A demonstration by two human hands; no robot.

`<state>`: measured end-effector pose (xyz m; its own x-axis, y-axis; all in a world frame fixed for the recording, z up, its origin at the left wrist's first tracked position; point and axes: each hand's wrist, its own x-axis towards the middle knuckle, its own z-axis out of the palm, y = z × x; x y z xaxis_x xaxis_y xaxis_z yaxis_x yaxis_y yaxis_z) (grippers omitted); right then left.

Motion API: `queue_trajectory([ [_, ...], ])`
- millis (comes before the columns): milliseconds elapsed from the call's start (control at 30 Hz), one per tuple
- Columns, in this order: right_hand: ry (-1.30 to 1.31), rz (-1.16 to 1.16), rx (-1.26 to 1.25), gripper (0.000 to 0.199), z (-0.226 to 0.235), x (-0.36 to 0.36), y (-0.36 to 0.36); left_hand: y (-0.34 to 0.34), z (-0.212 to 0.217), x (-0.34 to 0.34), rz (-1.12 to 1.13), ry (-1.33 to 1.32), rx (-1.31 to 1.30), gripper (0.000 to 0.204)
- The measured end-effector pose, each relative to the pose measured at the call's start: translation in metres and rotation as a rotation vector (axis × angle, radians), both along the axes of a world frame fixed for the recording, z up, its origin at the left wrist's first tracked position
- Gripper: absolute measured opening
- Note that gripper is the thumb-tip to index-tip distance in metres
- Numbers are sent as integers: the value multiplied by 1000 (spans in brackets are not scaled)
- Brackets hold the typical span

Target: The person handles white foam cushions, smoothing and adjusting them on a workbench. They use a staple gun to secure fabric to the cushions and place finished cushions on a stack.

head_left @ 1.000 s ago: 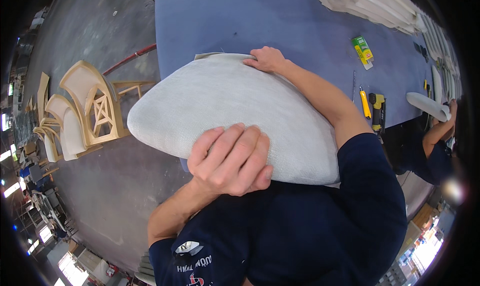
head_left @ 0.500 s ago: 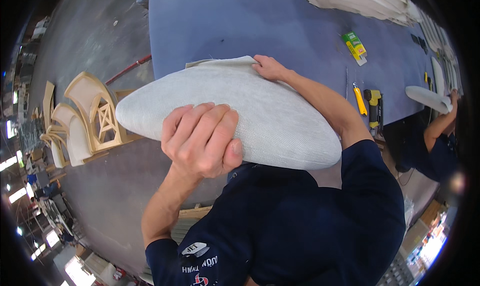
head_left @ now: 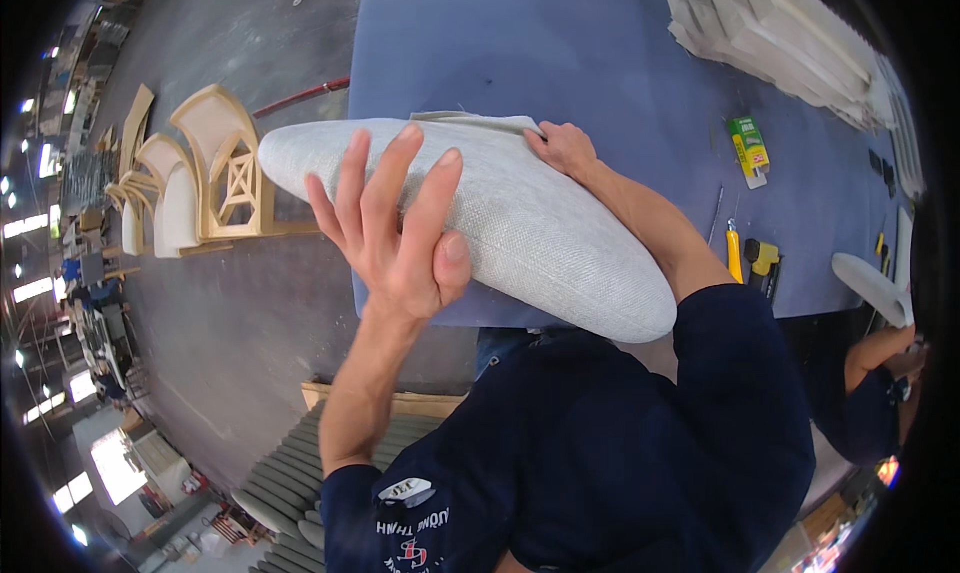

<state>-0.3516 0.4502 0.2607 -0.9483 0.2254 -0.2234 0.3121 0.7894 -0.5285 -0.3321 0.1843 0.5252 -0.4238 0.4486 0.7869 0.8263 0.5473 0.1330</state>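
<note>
Grey woven fabric covers the long, rounded cushion [head_left: 540, 223], which lies tilted across the near edge of the blue-topped bench [head_left: 560, 53], its lower end hanging out over the person's dark shirt. A loose flap of the same fabric [head_left: 480, 122] sticks out along its far upper edge. The right hand [head_left: 563, 149] is clenched on that far edge, fingers pinching the cushion just beside the flap, with the forearm running back along the cushion's top. The left hand [head_left: 395, 223] is released: palm flat, fingers spread and pointing up, set against the near face of the cushion without gripping it.

Further out on the bench, to the right, lie a small green and yellow box [head_left: 747, 148], a yellow-handled tool [head_left: 733, 253] and a yellow and black power tool [head_left: 764, 261] just beside it. A stack of pale padded panels [head_left: 770, 33] fills the far right corner of the bench. At the right edge another person's arm [head_left: 880, 348] in a dark sleeve reaches toward a pale curved piece [head_left: 868, 285].

On the concrete floor to the left stand several arched wooden chair backs [head_left: 215, 168], leaned together in a row. A ribbed grey pad [head_left: 290, 468] lies below the left forearm.
</note>
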Motion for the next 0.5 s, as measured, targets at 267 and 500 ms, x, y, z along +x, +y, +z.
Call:
queue_trajectory([
  [267,298,-184,-773,71,118,22,-32,-1,-16,-1,-76,40,274,62],
  [500,102,-4,-1172,77,212,82,-82,44,14,-65,-224,-313,477,70],
])
